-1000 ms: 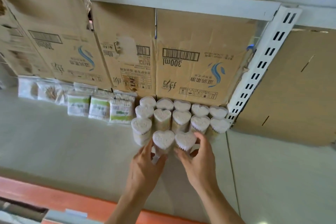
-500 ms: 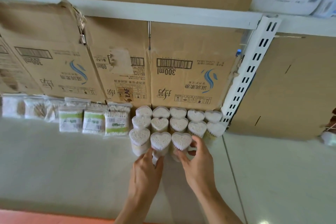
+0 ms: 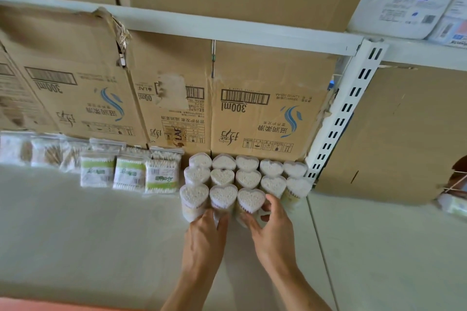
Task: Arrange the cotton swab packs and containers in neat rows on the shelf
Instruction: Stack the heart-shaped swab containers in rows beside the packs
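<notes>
Hands (left hand (image 3: 204,238), right hand (image 3: 274,233)) grip front-row heart containers (image 3: 223,195).

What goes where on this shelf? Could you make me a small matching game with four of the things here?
Things:
1 heart tubs
2 green packs
3 cartons
4 slotted post

Places or states:
a brown, along the back
b upright, right of the tubs
c packed in three rows
d just left of the tubs

Pairs: 1-c; 2-d; 3-a; 4-b
</notes>
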